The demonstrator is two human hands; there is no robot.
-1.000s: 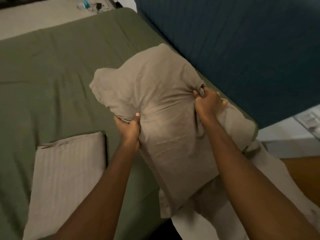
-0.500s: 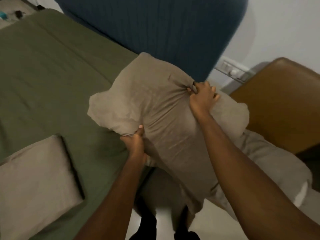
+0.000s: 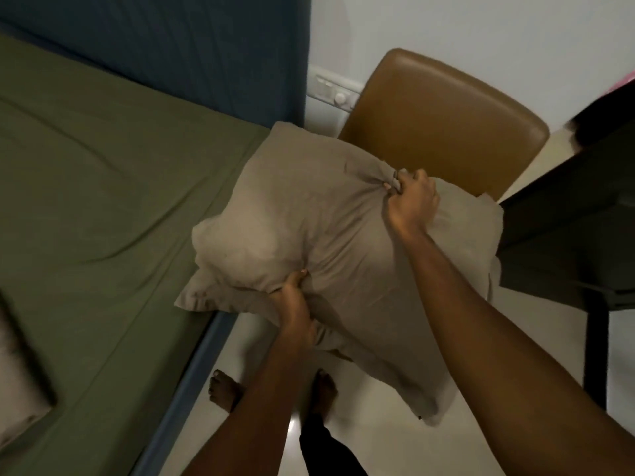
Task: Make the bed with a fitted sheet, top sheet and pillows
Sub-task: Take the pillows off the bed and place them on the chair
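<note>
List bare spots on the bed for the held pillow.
Free: the broad green sheet between the blue headboard and the second pillow at the frame's left edge. Crowded: floor side, where the brown chair and dark table hem in the held pillow.

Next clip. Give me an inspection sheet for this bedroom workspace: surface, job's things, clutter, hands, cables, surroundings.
Surface: bed under a green sheet, lightly wrinkled.
Job's things: beige pillow held over the bed's edge and floor; second pillow lying on the sheet, cut off at left.
Clutter: pink scrap at right edge, unclear.
Hands: left hand grips the pillow's lower edge; right hand pinches bunched fabric near its top.
Cables: nothing seen.
Surroundings: blue headboard, brown chair, dark table, wall switch panel, pale floor.
</note>
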